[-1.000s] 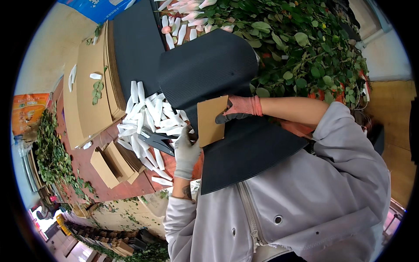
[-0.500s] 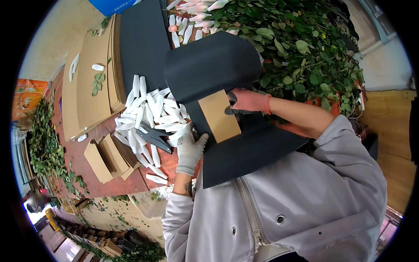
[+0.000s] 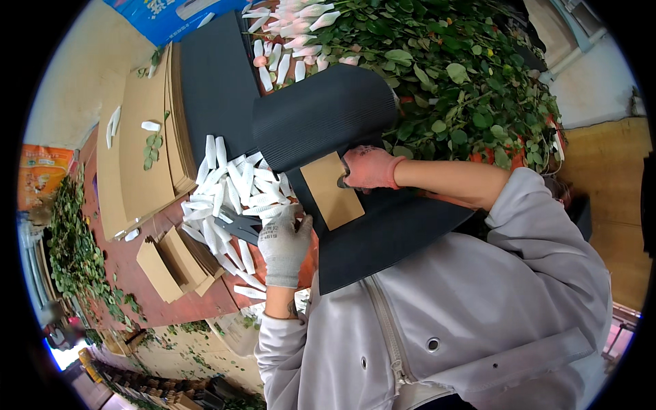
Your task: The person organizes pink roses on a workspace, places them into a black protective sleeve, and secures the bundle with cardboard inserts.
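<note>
In a grey glove, my left hand [image 3: 281, 247] lies over the near end of a black plier-like tool [image 3: 239, 227], among white mesh sleeves [image 3: 236, 188]. Its thumb stands away from the fingers, whose tips are partly hidden. My right hand [image 3: 371, 167], in a red glove with dark fingers, grips the right edge of a small brown cardboard piece [image 3: 333, 191]. That piece rests on a black ribbed sheet [image 3: 396, 236], its near edge against my jacket. The sheet's far part curls over in a rounded fold [image 3: 324, 113].
Large cardboard sheets [image 3: 147, 130] are stacked at the left, beside black sheets [image 3: 212, 96]. Folded cardboard pieces [image 3: 178, 263] stand on the red table [image 3: 123, 256]. Leafy stems [image 3: 444, 82] and pale sleeved flower heads [image 3: 301, 27] fill the far side.
My left hand has left the black sheet's edge and moved left over the black tool. My right hand stays at the cardboard piece. The whole view has shifted slightly.
</note>
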A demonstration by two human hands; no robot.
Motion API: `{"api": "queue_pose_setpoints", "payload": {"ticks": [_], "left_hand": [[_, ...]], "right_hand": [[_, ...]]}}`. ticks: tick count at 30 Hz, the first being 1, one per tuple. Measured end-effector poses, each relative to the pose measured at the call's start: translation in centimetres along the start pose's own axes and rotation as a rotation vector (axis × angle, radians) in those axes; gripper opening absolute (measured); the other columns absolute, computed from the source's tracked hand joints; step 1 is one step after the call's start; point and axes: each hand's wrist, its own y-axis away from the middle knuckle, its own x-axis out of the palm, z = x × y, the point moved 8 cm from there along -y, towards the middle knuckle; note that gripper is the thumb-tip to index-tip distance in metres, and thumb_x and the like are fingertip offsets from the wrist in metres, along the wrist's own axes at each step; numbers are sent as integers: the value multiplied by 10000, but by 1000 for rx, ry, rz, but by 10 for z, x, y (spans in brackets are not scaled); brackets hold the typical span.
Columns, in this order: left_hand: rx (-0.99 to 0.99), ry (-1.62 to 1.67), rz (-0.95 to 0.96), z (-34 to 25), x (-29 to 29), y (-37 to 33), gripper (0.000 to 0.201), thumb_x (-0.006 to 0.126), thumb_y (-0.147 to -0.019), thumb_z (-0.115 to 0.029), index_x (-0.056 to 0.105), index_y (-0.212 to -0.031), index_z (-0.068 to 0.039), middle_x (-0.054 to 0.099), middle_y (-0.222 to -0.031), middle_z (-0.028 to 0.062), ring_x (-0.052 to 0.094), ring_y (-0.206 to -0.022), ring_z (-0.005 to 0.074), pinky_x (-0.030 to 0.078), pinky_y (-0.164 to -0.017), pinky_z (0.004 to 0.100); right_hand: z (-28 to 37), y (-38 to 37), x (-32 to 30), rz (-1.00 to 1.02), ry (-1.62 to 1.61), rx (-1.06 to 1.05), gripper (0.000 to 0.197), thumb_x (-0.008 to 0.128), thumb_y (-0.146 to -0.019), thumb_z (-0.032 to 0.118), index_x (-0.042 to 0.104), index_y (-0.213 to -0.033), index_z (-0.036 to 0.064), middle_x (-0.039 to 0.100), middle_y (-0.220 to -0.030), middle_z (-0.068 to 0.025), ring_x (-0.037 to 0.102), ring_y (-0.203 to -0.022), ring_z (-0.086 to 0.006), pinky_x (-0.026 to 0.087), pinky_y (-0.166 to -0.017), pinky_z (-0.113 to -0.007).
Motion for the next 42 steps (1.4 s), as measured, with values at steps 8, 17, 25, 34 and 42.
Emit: {"api": "queue_pose_setpoints", "payload": {"ticks": [8,17,25,34,42], "left_hand": [[614,-624,-6,-91,12,-15,713,773,-610,-418,531,-1242,-194,491,-1168,138,508,-1010,319,413,-860,427],[525,-705,130,-103,29,-39,787,789,-570,-475,518,-1250,-186,485,-1157,164,488,-1048,352,378,-908,499],[477,-665,139,-93,29,-38,811,784,-547,-504,510,-1274,-274,447,-1241,146,413,-1162,353,294,-961,599],[411,-594,191,-94,30,-42,720,770,-592,-463,559,-1242,-235,437,-1291,138,401,-1189,352,328,-978,517],[452,-588,146,-91,33,-42,793,768,-572,-501,517,-1278,-241,446,-1271,156,418,-1176,370,308,-996,534]], "right_hand": [[28,20,-12,-214,683,-355,391,514,-760,343,641,-940,20,663,-894,-162,636,-914,-322,513,-795,-406],[2,34,-263,-655,22,-481,353,621,-776,331,625,-1079,151,612,-1086,-112,564,-1063,-268,411,-965,-341],[-51,-163,-355,-591,765,-91,692,552,-754,208,340,-1389,31,413,-1372,-178,401,-1279,-357,361,-1000,-467],[-51,-173,-370,-511,773,-165,406,610,-711,276,637,-1051,55,638,-1105,-155,596,-1072,-276,452,-931,-384],[-67,-27,-477,-1273,401,-316,479,607,-763,397,620,-1143,106,567,-1240,-139,543,-1141,-292,433,-966,-391]]}}
